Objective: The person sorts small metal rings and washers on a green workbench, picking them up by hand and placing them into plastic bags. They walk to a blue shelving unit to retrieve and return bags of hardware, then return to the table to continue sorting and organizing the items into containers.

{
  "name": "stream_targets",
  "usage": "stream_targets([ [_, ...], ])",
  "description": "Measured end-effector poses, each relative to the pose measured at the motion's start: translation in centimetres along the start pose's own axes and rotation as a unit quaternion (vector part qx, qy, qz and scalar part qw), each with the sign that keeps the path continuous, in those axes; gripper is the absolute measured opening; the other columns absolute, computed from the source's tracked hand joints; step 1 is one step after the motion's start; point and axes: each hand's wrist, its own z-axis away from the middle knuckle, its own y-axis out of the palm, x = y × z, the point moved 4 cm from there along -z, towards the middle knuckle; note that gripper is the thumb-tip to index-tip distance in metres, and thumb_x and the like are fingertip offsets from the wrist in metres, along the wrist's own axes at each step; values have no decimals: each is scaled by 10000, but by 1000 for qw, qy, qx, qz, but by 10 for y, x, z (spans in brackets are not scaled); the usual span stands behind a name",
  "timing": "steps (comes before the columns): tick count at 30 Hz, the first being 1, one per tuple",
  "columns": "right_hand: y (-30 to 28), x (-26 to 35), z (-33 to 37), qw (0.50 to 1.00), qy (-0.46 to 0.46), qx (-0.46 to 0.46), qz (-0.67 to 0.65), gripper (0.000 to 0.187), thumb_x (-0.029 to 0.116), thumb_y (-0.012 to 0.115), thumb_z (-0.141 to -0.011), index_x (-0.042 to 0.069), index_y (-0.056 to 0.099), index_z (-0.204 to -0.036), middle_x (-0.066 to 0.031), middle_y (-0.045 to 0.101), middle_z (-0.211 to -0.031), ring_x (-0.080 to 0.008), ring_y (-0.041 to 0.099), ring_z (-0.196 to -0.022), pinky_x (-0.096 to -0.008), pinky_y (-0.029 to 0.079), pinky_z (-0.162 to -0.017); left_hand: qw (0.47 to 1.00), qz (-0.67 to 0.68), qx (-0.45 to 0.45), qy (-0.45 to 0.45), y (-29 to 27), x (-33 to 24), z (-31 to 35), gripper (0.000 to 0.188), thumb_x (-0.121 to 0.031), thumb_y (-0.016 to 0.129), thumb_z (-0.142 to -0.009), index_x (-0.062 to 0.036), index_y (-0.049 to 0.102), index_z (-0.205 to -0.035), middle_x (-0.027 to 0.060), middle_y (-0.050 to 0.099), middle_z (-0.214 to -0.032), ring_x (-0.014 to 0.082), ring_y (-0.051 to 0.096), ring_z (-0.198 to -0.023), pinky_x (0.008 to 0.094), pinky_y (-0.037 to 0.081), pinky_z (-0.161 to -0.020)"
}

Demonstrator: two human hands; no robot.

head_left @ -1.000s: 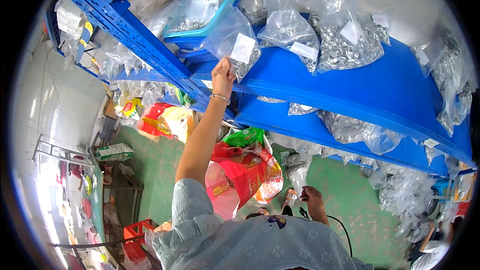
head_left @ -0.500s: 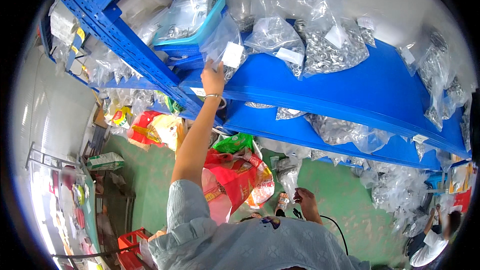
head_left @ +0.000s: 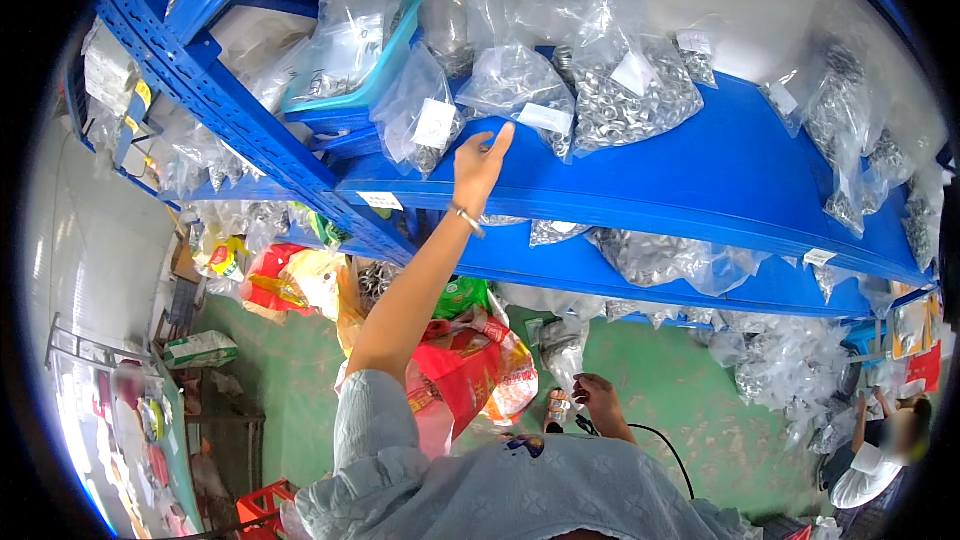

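Note:
My left hand is raised at the front edge of the blue shelf, holding nothing, thumb apart from the partly curled fingers. Just beyond its fingers stands a small clear bag of metal parts with a white label. A fuller clear bag of metal parts, also labelled, sits a little farther back and right. Lower down, my right hand is closed at the gathered top of a clear plastic bag with greyish contents, hanging over the floor. Its fingertips are partly hidden.
A large bag of metal rings and a turquoise tray share the shelf. A perforated blue upright rises at left. Red woven sacks stand on the green floor below. Another person is at far right, near piled bags.
My left hand has let go of the small labelled bag and moved right along the shelf edge. My right hand stays low with its plastic bag. The view has shifted slightly.

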Motion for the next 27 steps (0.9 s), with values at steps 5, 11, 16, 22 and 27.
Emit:
stream_targets([
  [5, -5, -6, 2, 1000, 4, -6, 1, 200, 136, 490, -867, -18, 567, -969, -62, 561, -780, -161, 550, -674, -272, 436, -616, 979, 26, -195, 42, 19, -11, -35, 790, -475, 725, -633, 109, 434, -1076, 174, 567, -827, 278, 564, -772, 355, 450, -721],
  [11, -17, 1, 11, 999, 6, -35, -10, 200, 153, 496, -860, -2, 569, -964, -46, 558, -772, -146, 547, -676, -271, 438, -620, 952, 122, -170, 224, -7, -46, -53, 351, -71, 523, -793, 15, 416, -1116, 76, 458, -852, 150, 508, -762, 280, 461, -686],
  [16, -19, 5, 14, 999, 8, -38, -9, 212, 161, 504, -852, -3, 564, -972, -47, 554, -767, -146, 545, -677, -266, 438, -621, 960, 225, 86, 142, -11, -68, -80, 247, -34, 400, -880, 45, 462, -1107, 130, 542, -944, 226, 577, -850, 320, 491, -801],
  [22, -23, 6, 9, 999, 15, -30, -10, 220, 161, 496, -857, -10, 561, -979, -56, 549, -774, -149, 546, -678, -266, 440, -621, 978, 97, 177, 60, -16, -76, -85, 273, -70, 516, -851, 85, 471, -1071, 179, 619, -945, 206, 621, -732, 241, 492, -631],
  [27, -24, 8, 10, 999, 17, -32, -12, 220, 158, 486, -859, -18, 562, -967, -57, 545, -772, -150, 547, -669, -268, 443, -620, 967, -42, 247, 42, -21, -81, -83, 343, -132, 630, -787, 73, 526, -1042, 159, 646, -886, 134, 604, -657, 174, 403, -489],
])
